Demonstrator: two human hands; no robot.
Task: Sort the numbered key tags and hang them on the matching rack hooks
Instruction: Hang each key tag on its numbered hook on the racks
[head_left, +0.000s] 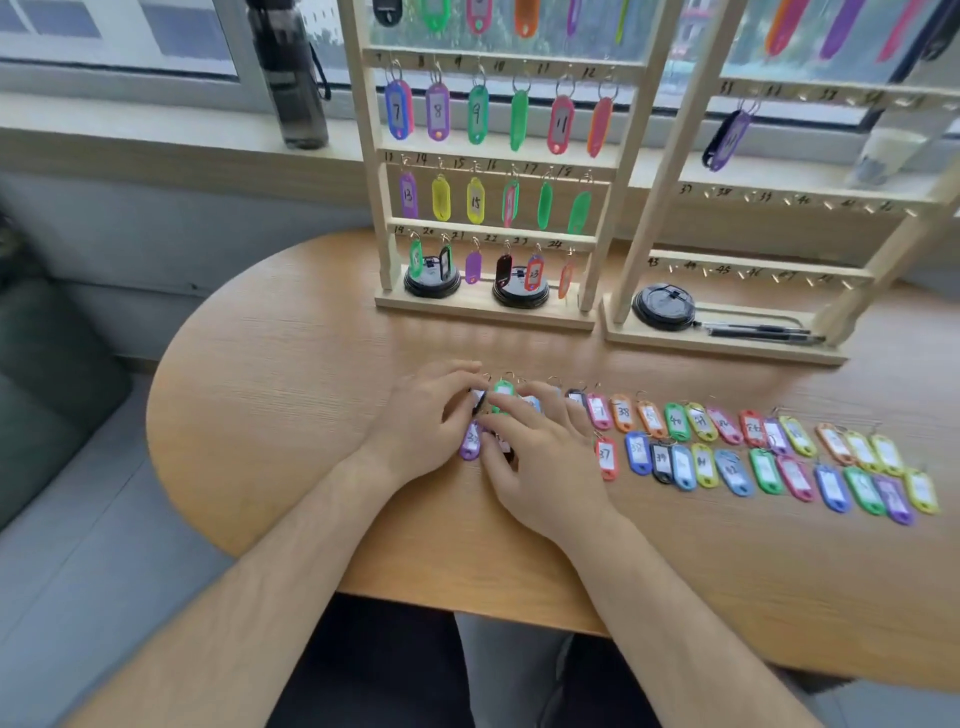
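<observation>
– Key tags (675, 421)?
– In two rows on the bench (260, 364), left end under both hands.
– Left hand (426, 415), right hand (545, 462)?
– Close together, fingers bent onto tags; grip impossible to tell.
– Rack (370, 156)?
– Upright beyond the hands, partly filled.

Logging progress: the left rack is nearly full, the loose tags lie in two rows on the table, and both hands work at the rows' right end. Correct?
Not the right end: the head view shows the left hand and right hand over the rows' left end. The left rack is nearly full, and the loose tags lie in two rows on the table.
</observation>
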